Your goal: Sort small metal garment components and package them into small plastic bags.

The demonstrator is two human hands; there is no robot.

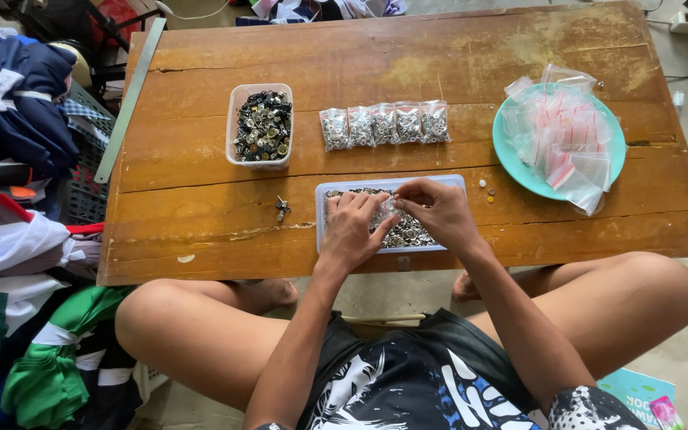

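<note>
Sat cross-legged at low wooden table [201, 199]. Held left hand [352, 231] and right hand [439, 211] close together over shallow tray [459, 181] of silver buttons at near edge, fingertips pinching small clear bag [390, 209] between them. Kept five filled bags [384, 125] in row just beyond tray. Further left, tub of dark buttons [260, 127]; far right, turquoise plate [511, 159] heaped with empty bags.
</note>
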